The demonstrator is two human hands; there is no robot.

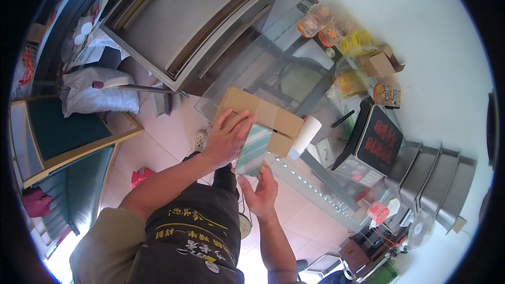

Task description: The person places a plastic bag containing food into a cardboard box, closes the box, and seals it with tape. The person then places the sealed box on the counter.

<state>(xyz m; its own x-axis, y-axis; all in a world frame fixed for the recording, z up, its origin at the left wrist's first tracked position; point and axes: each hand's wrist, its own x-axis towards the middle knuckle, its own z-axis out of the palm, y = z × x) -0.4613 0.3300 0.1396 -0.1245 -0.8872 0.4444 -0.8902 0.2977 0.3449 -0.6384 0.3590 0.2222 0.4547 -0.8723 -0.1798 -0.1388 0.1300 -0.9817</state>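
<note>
A flat pack with green and white stripes (254,150) lies between my two hands, tilted, over the near side of a cardboard box (272,112). My left hand (229,138) is on the pack's left edge, its fingers reaching up to the box; its thumb is mostly hidden. At the lower end of the pack is my right hand (260,193), with the fingers at the lower right corner and the thumb by the bottom edge. The box rests on a glass-topped table (252,69). Beside its right end lies a white paper roll (307,132).
A label printer or scale-like device (369,146) stands right, near metal racks (434,181). Food packs (327,27) and a small open carton (380,61) line the wall. A metal-framed cabinet (193,19) is at the top, a white sack (100,90) on the left.
</note>
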